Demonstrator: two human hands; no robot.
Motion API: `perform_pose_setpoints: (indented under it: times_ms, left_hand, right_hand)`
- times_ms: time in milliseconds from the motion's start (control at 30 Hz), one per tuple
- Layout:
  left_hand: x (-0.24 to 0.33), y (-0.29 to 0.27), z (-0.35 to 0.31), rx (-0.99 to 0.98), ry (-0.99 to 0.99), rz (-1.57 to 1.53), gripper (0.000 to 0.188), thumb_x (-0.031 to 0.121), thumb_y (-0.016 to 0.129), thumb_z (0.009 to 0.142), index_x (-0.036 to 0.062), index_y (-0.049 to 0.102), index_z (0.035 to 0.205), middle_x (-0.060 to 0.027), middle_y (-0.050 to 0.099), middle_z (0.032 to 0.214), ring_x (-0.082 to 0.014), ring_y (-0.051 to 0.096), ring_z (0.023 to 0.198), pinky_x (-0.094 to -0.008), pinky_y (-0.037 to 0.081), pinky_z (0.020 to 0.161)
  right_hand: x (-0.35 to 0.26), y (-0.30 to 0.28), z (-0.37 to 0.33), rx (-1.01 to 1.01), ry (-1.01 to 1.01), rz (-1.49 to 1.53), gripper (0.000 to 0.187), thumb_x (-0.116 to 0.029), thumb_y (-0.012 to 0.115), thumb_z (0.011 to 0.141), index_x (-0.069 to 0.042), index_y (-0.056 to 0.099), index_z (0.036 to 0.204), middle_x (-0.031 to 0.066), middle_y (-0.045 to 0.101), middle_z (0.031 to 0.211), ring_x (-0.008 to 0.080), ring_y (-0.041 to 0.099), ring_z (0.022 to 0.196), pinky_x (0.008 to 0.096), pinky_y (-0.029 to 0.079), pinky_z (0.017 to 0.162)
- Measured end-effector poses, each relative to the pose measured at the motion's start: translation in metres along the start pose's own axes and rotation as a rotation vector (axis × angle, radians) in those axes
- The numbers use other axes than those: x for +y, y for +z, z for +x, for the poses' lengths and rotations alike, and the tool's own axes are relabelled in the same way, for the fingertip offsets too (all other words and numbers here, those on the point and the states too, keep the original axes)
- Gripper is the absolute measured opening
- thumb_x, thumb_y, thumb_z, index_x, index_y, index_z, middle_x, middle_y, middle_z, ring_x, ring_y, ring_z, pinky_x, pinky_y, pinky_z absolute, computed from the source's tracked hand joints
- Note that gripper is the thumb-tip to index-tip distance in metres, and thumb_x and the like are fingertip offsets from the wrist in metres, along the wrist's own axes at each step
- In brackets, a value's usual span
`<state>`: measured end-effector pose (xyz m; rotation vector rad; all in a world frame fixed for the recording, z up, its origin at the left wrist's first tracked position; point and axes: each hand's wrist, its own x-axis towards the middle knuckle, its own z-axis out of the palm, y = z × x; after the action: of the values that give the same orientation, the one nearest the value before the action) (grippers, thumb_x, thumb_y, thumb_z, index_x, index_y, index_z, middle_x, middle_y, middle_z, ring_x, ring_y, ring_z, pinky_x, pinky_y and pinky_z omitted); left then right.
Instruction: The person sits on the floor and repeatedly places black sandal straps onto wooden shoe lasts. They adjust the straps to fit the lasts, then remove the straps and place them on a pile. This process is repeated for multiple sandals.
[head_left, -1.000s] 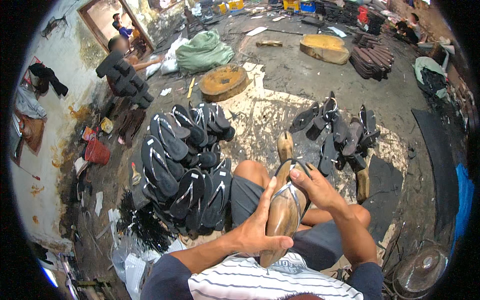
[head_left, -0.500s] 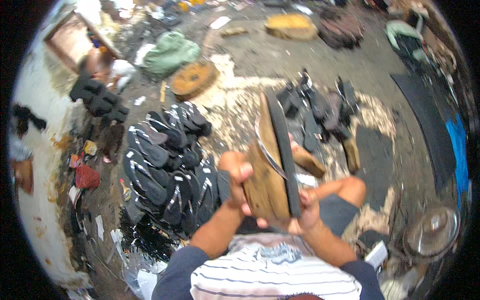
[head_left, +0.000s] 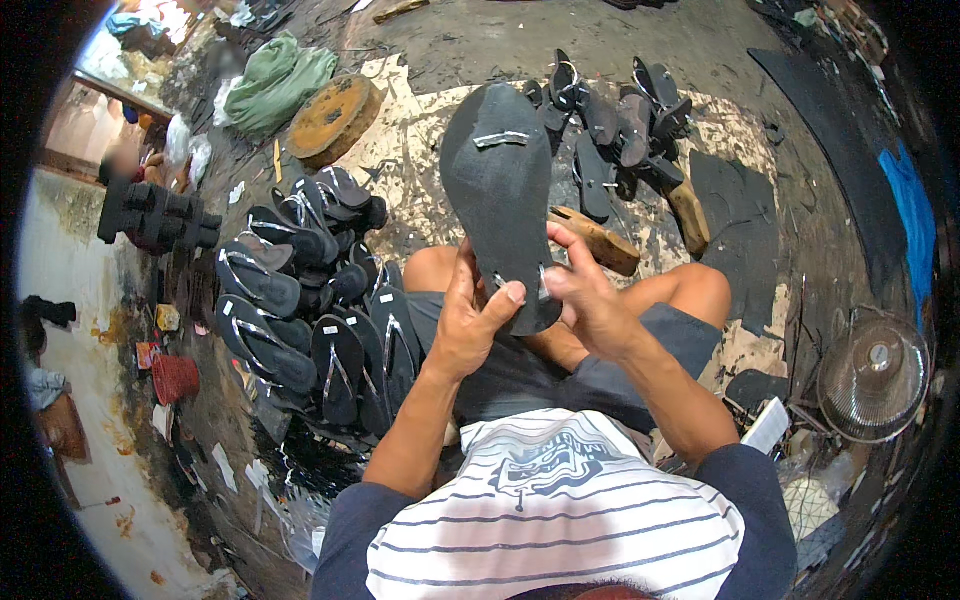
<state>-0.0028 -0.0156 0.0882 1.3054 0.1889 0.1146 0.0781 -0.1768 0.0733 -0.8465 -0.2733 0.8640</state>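
Note:
Between my two hands is a black sandal sole [head_left: 496,180], its underside toward me and its wide toe end pointing away. A pale, shiny strap piece lies flat across the toe part. Two more strap ends poke out near the heel. My left hand [head_left: 462,325] grips the heel's left edge, thumb on the underside. On the other edge, my right hand [head_left: 595,310] is closed, with thumb and fingers at the right strap end. Whatever is behind the sole is hidden, including the wooden last seen earlier.
Finished black sandals [head_left: 335,355] are piled at my left. Ahead lie more sandals [head_left: 620,125] and wooden lasts [head_left: 600,240]. A round wooden block [head_left: 335,118] stands beside a green cloth [head_left: 280,85]. To the right are black sheets [head_left: 740,225] and a fan [head_left: 872,375].
The sandal has turned from edge-on to underside facing me, so the wooden last no longer shows. My hands have shifted to the sole's heel end, and the view has moved.

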Motion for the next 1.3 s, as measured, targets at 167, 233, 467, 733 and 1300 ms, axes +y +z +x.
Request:
perform_pose_setpoints:
  times_ms: [167,233,467,733,1300]
  left_hand:
    - [0.006,0.000,-0.005,-0.037,0.037,0.185,0.087,0.011,0.069,0.091,-0.0002,0.013,0.156,-0.0149,0.045,0.144,-0.0225,0.050,0.129,-0.0345,0.040,0.108]
    - [0.008,-0.005,-0.004,-0.043,0.015,0.212,0.089,0.011,0.069,0.091,-0.0002,0.010,0.157,-0.0160,0.045,0.144,-0.0232,0.051,0.128,-0.0350,0.041,0.107]
    - [-0.012,-0.011,0.000,-0.050,0.057,0.224,0.099,0.018,0.072,0.092,0.0004,-0.001,0.158,-0.0189,0.042,0.148,-0.0258,0.050,0.129,-0.0364,0.044,0.105]
    - [-0.002,-0.031,0.017,0.130,0.313,-0.149,0.075,0.054,0.039,0.104,-0.0047,0.028,0.149,-0.0137,0.042,0.149,-0.0217,0.042,0.135,-0.0358,0.029,0.116]
    - [-0.097,-0.340,0.140,0.851,0.031,1.381,0.059,0.033,0.045,0.102,-0.0055,0.037,0.146,-0.0326,0.050,0.139,-0.0470,0.046,0.130,-0.0483,0.036,0.110]
  right_hand:
    - [0.023,-0.001,0.005,0.082,-0.323,-0.512,0.073,-0.022,0.060,0.100,-0.001,0.013,0.151,0.0189,0.050,0.135,0.0202,0.055,0.116,0.0347,0.047,0.099]
    - [0.010,0.004,-0.001,0.029,-0.114,-0.196,0.071,-0.025,0.058,0.101,-0.004,0.014,0.152,0.0168,0.046,0.138,0.0203,0.052,0.121,0.0339,0.046,0.099]
    - [0.045,-0.021,0.014,0.143,-0.183,-0.254,0.063,-0.028,0.058,0.102,-0.005,0.025,0.151,0.0110,0.058,0.121,0.0202,0.056,0.116,0.0338,0.049,0.095]
    - [0.035,0.005,0.031,0.132,-0.478,-0.756,0.074,-0.023,0.076,0.089,0.000,0.036,0.147,0.0180,0.046,0.142,0.0219,0.045,0.132,0.0338,0.046,0.101]
    - [0.087,-0.157,0.103,0.372,0.187,-1.281,0.060,-0.049,0.063,0.090,-0.004,0.061,0.129,0.0276,0.068,0.111,0.0448,0.065,0.106,0.0472,0.050,0.094]
